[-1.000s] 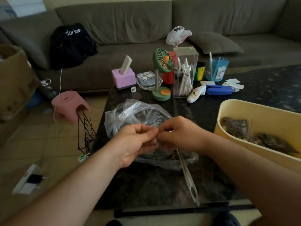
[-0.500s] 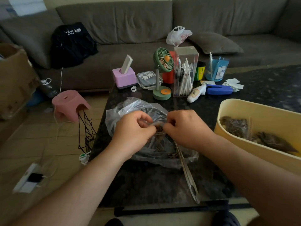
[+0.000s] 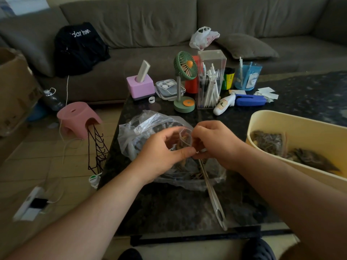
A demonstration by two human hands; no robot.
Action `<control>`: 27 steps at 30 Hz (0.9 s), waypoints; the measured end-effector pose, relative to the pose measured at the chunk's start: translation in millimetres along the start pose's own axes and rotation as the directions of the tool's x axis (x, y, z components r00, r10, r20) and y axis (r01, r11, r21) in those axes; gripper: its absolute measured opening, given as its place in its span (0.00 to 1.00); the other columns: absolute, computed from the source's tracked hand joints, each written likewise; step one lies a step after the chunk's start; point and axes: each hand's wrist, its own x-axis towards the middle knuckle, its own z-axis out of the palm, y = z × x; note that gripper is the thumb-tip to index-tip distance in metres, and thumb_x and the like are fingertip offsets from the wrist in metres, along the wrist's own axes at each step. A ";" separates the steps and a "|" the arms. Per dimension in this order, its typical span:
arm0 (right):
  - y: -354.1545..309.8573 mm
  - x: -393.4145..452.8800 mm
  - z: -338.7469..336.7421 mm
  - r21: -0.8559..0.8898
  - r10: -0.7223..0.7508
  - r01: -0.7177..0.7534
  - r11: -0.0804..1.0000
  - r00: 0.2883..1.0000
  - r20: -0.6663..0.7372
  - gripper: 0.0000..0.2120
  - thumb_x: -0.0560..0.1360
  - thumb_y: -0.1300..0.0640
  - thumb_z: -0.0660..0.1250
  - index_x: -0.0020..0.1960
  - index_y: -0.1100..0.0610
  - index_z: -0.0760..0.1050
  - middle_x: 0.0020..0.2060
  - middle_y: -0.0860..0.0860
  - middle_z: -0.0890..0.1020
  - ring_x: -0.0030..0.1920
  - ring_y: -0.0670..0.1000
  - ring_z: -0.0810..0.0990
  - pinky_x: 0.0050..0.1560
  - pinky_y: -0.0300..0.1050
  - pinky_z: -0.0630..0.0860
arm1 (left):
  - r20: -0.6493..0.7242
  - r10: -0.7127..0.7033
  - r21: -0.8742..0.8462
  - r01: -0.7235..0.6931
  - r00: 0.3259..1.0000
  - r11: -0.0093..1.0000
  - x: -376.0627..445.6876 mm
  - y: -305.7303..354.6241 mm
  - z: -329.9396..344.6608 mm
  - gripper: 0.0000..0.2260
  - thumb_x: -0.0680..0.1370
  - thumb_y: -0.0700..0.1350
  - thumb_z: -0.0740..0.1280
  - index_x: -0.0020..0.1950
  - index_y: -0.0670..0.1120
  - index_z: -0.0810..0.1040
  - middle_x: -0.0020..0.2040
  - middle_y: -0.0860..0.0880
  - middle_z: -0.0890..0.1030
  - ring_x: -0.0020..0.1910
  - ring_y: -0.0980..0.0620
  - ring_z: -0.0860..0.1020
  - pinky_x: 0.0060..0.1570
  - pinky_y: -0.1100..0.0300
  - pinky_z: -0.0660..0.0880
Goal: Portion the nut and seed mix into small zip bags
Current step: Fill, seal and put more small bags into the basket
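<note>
two hands meet over the big mix bag (image 3: 142, 128) on the table (image 3: 169, 209): left hand (image 3: 163, 152) and right hand (image 3: 216, 145) each pinch the small zip bag (image 3: 185, 137) mouth between them, spoon (image 3: 212, 192) handle nearer the right.

- Table (image 3: 187, 207): dark speckled stone
- Tub (image 3: 300, 126): pale yellow
- Fan (image 3: 185, 65): green, orange hub
- Stool (image 3: 77, 117): pink
- Sofa (image 3: 150, 21): grey-brown
- Holder (image 3: 139, 87): lilac
- Big bag (image 3: 142, 124): clear
- Backpack (image 3: 78, 47): black, white lettering
</note>
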 end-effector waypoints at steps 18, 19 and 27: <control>70.8 20.4 -24.1 -0.856 -0.314 0.464 0.230 0.868 0.385 0.13 0.79 0.57 0.70 0.60 0.43 0.78 0.60 0.46 0.72 0.59 0.50 0.74 0.57 0.48 0.77 | 0.016 -0.307 -0.087 0.307 0.952 0.948 3.1 -22.0 -14.8 0.02 0.79 0.50 0.75 0.51 0.56 0.87 0.51 0.51 0.88 0.55 0.51 0.85 0.59 0.57 0.80; 69.9 21.2 -27.7 -0.852 -0.344 0.444 0.277 0.874 0.344 0.13 0.79 0.58 0.69 0.61 0.44 0.77 0.60 0.46 0.72 0.59 0.50 0.74 0.58 0.49 0.77 | 0.058 -0.331 -0.055 0.334 0.942 0.941 2.9 -22.0 -13.6 0.04 0.80 0.51 0.74 0.53 0.55 0.87 0.53 0.49 0.87 0.55 0.49 0.85 0.57 0.57 0.80; 66.9 22.7 -35.4 -0.695 -0.363 0.308 0.649 0.929 0.073 0.07 0.86 0.52 0.59 0.56 0.41 0.73 0.52 0.40 0.74 0.51 0.41 0.75 0.45 0.34 0.70 | 0.281 -0.433 0.340 0.333 0.857 0.880 -4.4 -15.8 -9.4 0.08 0.78 0.59 0.73 0.56 0.60 0.84 0.54 0.58 0.86 0.57 0.57 0.83 0.64 0.51 0.79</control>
